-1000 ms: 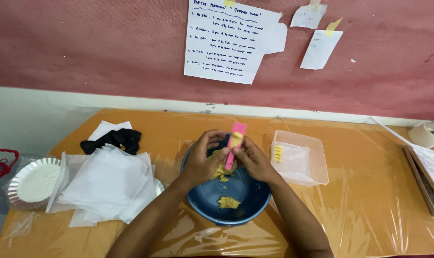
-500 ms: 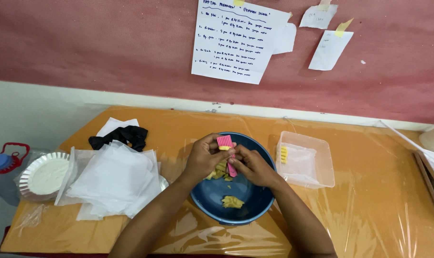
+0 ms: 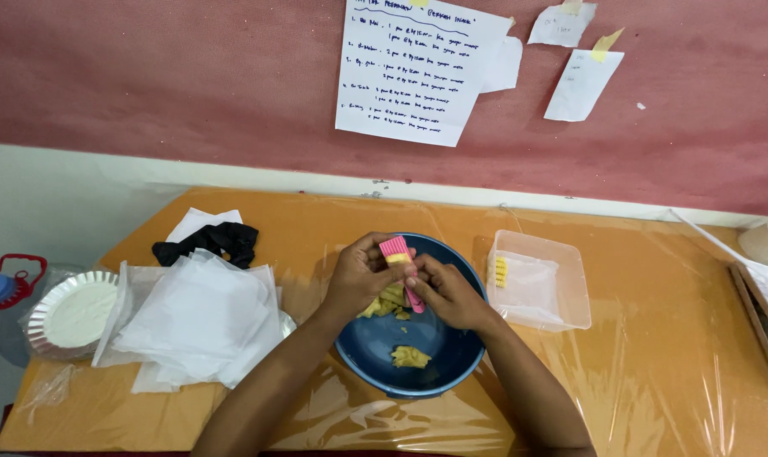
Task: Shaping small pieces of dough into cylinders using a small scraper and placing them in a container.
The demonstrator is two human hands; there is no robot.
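Nearest us, over the blue bowl [image 3: 418, 355] on the counter [image 3: 655, 364], our left hand [image 3: 359, 275] and right hand [image 3: 447, 292] pinched the pink ridged mould [image 3: 398, 254]. The yellow dough [image 3: 409, 356] looked soft and sticky, best held lightly at its edges. Fingers hid the mould's lower end.

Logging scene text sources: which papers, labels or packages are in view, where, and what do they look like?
Large sheet: red wall, top centre; white, handwritten lines.
Small note: wall, top right; white, taped.
Second note: below it; white, yellow tape.
Half-hidden paper: behind the sheet's right edge; white.
Clear tub: table, right of the blue bowl; rectangular.
No screens.
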